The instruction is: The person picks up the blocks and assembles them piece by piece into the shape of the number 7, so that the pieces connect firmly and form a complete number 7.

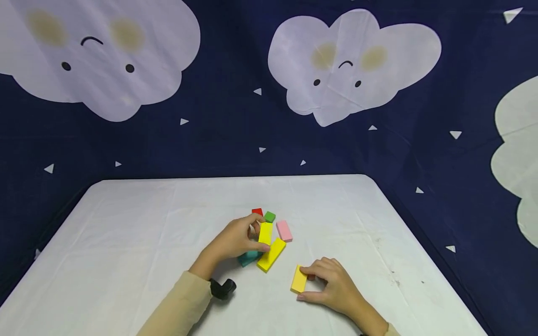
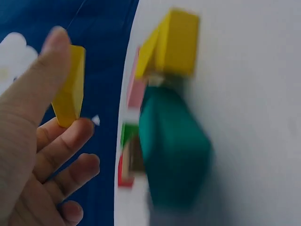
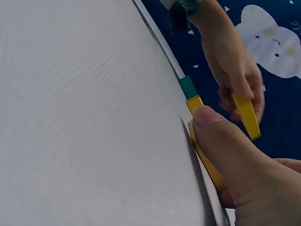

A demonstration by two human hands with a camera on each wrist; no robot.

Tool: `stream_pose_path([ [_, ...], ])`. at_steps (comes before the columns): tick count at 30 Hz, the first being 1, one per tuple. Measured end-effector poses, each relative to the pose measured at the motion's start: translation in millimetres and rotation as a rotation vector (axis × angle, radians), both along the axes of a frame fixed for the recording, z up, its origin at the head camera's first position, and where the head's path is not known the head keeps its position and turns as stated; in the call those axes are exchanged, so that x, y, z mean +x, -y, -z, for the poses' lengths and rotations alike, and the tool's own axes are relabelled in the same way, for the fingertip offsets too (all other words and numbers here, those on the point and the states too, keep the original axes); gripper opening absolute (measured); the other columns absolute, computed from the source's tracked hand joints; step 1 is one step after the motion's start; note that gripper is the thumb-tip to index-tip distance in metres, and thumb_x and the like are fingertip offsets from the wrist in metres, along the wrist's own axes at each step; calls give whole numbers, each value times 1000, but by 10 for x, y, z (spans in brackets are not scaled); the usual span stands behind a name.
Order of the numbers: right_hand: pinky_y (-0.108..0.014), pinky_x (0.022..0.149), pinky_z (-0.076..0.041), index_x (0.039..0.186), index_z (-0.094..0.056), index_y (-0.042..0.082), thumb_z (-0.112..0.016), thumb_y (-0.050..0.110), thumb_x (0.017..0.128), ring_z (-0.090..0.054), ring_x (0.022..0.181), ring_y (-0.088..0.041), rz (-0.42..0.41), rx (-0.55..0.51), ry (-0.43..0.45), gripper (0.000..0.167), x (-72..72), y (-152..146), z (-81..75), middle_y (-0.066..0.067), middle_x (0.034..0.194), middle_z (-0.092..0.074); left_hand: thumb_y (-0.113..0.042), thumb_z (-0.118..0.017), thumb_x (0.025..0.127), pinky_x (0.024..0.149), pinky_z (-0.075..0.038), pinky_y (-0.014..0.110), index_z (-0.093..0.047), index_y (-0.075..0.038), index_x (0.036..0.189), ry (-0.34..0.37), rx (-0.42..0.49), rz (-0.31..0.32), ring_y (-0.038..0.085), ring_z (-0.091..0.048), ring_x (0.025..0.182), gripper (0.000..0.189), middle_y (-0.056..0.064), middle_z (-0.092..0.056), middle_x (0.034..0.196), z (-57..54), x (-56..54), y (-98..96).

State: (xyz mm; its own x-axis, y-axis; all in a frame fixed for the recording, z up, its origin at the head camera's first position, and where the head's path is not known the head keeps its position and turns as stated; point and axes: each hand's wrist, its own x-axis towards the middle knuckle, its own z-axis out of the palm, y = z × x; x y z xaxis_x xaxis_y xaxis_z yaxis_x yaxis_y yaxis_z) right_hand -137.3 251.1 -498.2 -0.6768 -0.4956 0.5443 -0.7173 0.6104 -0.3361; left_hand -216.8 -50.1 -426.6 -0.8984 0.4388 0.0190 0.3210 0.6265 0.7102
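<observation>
My left hand (image 1: 236, 238) pinches a yellow block (image 1: 265, 232) between thumb and fingertips, and the left wrist view shows it held up off the table. Below it lie another long yellow block (image 1: 272, 255) and a teal block (image 1: 248, 258), partly covered by the hand. Nearer the front and to the right, my right hand (image 1: 334, 285) grips an orange-yellow block (image 1: 299, 279) between its thumb and fingers, low over the white table. In the right wrist view the thumb hides part of this block (image 3: 207, 162).
Behind the left hand are a pink block (image 1: 284, 231), a small green block (image 1: 270, 216) and a red block (image 1: 257, 211). A brownish block (image 2: 136, 157) shows beside them in the left wrist view. The white table (image 1: 126, 242) meets a dark blue cloud-patterned cloth (image 1: 227, 140).
</observation>
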Motion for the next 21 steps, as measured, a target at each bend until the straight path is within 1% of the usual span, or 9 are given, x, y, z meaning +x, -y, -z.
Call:
stream_pose_path([
  [4, -20, 80, -35, 108, -75, 25, -85, 56, 67, -51, 78, 4, -9, -3, -1, 53, -6, 0, 2, 21, 84, -61, -46, -85, 74, 69, -45, 26, -58, -20, 130, -13, -40, 51, 13, -53, 78, 67, -6, -63, 96, -2, -73, -306],
  [7, -20, 82, -33, 106, -75, 24, -86, 54, 67, -50, 76, 6, -35, -17, -11, 50, -16, 9, 7, 21, 82, -60, -47, -85, 74, 75, -44, 28, -59, -19, 130, -19, -52, 65, 11, -54, 80, 68, -6, -65, 95, 7, -110, -521],
  [9, -18, 82, -33, 106, -75, 24, -86, 53, 67, -51, 77, 6, -53, -27, -28, 50, -22, 19, 10, 21, 82, -60, -48, -85, 74, 80, -43, 30, -58, -18, 129, -29, -55, 67, 10, -54, 81, 69, -7, -66, 93, 19, -127, -645],
  [11, -18, 82, -34, 105, -75, 23, -87, 51, 66, -52, 78, 6, -68, -38, -45, 49, -28, 25, 14, 21, 83, -61, -49, -85, 73, 90, -40, 34, -59, -19, 128, -50, -69, 75, 10, -53, 84, 68, -7, -66, 90, 38, -137, -755],
  [12, -17, 82, -34, 105, -75, 24, -87, 51, 66, -52, 79, 6, -69, -42, -45, 49, -27, 26, 13, 22, 84, -62, -49, -85, 73, 93, -39, 35, -59, -19, 128, -59, -76, 80, 10, -52, 86, 68, -7, -66, 92, 47, -138, -804],
  [15, -17, 82, -35, 105, -75, 25, -87, 52, 66, -54, 80, 6, -65, -37, -44, 49, -19, 25, 9, 23, 85, -63, -53, -84, 73, 98, -35, 38, -61, -21, 128, -104, -137, 102, 12, -50, 96, 67, -5, -66, 103, 83, -136, -925],
  [18, -17, 82, -37, 105, -75, 26, -86, 53, 67, -54, 81, 7, -52, -30, -12, 49, -5, 18, -4, 25, 86, -64, -57, -83, 72, 96, -35, 36, -63, -24, 128, -137, -214, 118, 16, -47, 106, 67, -2, -61, 120, 107, -120, -1004],
  [21, -17, 80, -39, 105, -76, 24, -86, 51, 67, -55, 80, 6, -63, -34, 0, 47, -2, 10, -16, 24, 88, -65, -58, -83, 71, 96, -35, 36, -65, -26, 125, -144, -269, 124, 18, -44, 111, 66, 0, -55, 128, 139, -99, -1041],
])
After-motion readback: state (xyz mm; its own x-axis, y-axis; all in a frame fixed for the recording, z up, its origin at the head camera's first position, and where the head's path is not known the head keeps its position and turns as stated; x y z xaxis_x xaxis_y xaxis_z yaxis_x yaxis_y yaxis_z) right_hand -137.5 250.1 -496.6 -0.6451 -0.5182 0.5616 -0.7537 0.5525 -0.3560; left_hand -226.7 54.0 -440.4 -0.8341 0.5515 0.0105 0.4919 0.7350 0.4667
